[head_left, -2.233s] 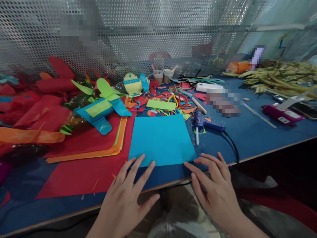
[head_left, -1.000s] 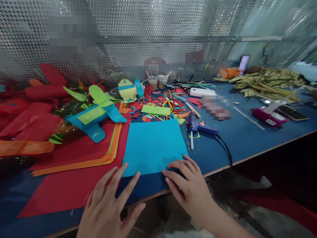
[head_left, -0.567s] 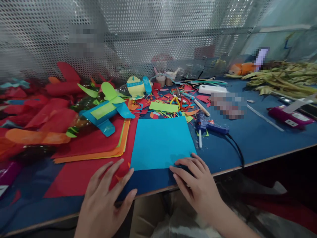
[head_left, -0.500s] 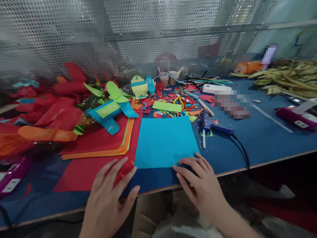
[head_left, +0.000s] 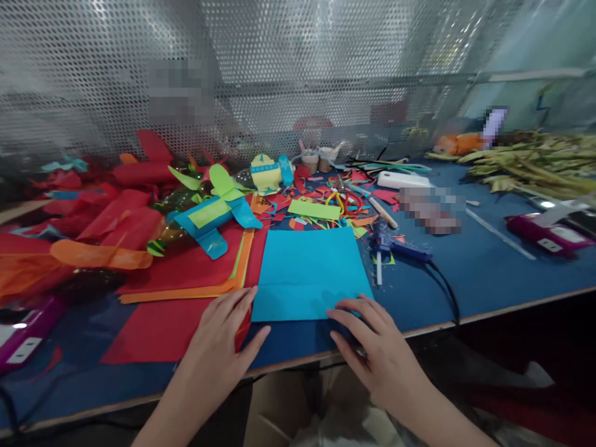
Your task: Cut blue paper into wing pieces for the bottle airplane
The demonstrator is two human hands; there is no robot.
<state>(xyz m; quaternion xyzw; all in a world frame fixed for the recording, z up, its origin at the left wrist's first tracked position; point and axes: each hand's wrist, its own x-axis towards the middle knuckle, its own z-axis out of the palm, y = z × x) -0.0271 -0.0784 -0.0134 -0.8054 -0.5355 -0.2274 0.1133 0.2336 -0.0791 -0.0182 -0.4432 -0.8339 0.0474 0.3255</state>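
A sheet of blue paper (head_left: 311, 257) lies flat in front of me, with a faint line running across its lower part. At its lower left corner is my left hand (head_left: 222, 332), fingers stretched out and close together, thumb spread, nothing held. Its fingertips are by the paper's left edge, over red paper. My right hand (head_left: 375, 341) rests at the lower right edge, fingers slightly bent and apart, fingertips on the sheet. Left of the blue sheet lies a stack of red, orange and yellow paper (head_left: 186, 276).
A blue glue gun (head_left: 403, 249) with its cord stands to the right. Beyond the sheet are paper scraps and a light green strip (head_left: 314, 209). Paper-covered bottle planes (head_left: 212, 214) crowd the left. A purple device (head_left: 549, 234) and dried leaves (head_left: 521, 161) sit at right.
My left hand has moved forward to the paper's lower left corner, its fingers drawing closer together. My right hand has slid left along the lower edge. A faint line now shows across the sheet.
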